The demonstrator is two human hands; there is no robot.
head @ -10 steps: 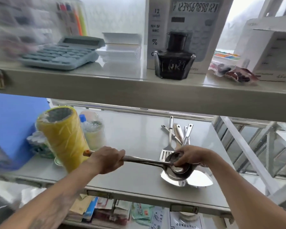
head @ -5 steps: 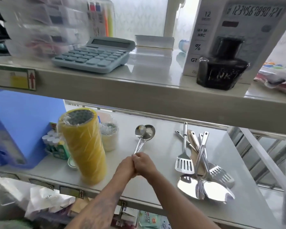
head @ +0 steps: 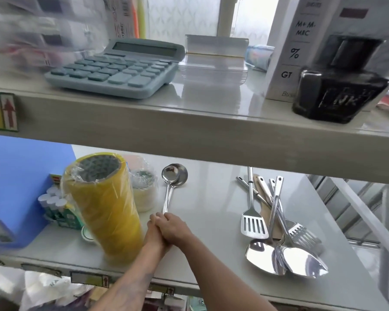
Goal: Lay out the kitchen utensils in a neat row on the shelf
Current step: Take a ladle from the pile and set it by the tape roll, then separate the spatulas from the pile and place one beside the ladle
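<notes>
From the head view, both hands stay clasped together around the handle ends of two nested ladles (head: 174,176), left hand (head: 154,230) pressed against right hand (head: 172,230). The ladles now lie on the shelf (head: 211,212) beside the yellow roll (head: 103,203), well apart from the utensil pile (head: 276,232).

Two-tier pale glossy shelving: upper shelf (head: 189,122) across frame, lower shelf (head: 211,212) beneath. Patterned frosted window (head: 182,16) behind, daylight pouring through. White metal frame (head: 364,221) at right.
</notes>
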